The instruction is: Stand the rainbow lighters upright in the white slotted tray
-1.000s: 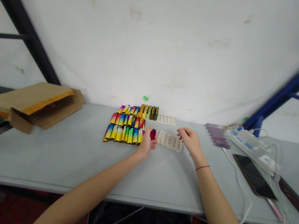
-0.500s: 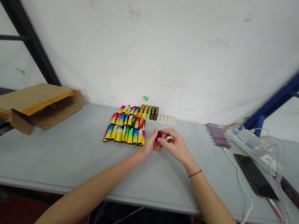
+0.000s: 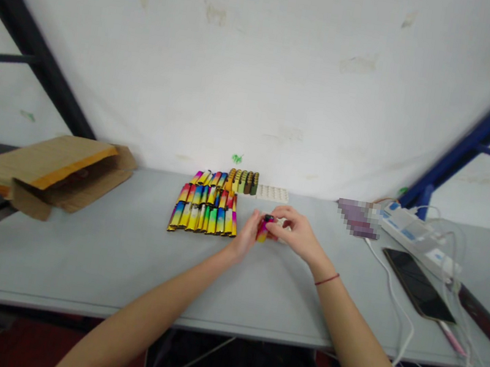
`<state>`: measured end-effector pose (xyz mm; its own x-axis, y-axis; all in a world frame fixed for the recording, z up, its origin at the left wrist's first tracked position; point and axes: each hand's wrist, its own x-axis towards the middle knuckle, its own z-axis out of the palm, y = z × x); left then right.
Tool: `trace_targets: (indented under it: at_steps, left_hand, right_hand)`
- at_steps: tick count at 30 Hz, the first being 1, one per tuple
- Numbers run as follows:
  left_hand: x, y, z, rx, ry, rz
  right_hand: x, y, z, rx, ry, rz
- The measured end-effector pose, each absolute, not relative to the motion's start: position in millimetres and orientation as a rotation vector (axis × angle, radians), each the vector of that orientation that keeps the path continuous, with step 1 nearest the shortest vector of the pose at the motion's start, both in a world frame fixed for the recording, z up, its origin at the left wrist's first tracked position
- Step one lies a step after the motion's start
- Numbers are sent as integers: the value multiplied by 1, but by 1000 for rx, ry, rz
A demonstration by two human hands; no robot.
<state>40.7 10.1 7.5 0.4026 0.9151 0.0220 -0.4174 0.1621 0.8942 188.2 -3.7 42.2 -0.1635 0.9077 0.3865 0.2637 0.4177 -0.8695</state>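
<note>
Between my two hands, above the grey table, is a small lighter-like tube (image 3: 263, 230), glossy pink and yellow with a dark top end, held roughly upright. My left hand (image 3: 246, 236) grips it from the left side. From the right, the thumb and fingers of my right hand (image 3: 295, 232) pinch it near its upper part. Something white shows partly behind the right fingers; its kind is hidden. To the left lie three rows of similar shiny rainbow-coloured tubes (image 3: 204, 219). Behind them stands a block of upright yellow, green and brown pieces (image 3: 243, 182) with dark tops.
A white tray with a grid of bumps or holes (image 3: 272, 193) lies by the wall. An opened cardboard box (image 3: 49, 168) rests at left. On the right are a black phone (image 3: 418, 285), a partly blurred purple item (image 3: 357, 218), a power strip (image 3: 422, 239) and loose white cables (image 3: 389, 285).
The tube has turned in my fingers, so its dark top and pink-yellow side show more plainly. My right hand has shifted slightly right. The whole view has moved a little.
</note>
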Motion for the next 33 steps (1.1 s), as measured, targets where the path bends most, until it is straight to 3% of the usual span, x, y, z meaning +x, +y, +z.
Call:
trace_targets:
  at_steps: [5,9,12,33]
  left_hand:
    - [35,10,2,1471,876,1172]
    - [27,7,-6,2307,1100,905]
    - [27,4,-9,2620,1185,707]
    - [28,0,-7,2802,1235,563]
  right_hand:
    - [226,9,45,-1051,-1478,848]
    - [256,19,40,-1235,-1469,707]
    - [268,25,34,-1301,-1516,632]
    - [275,40,15,-1321,-1661,672]
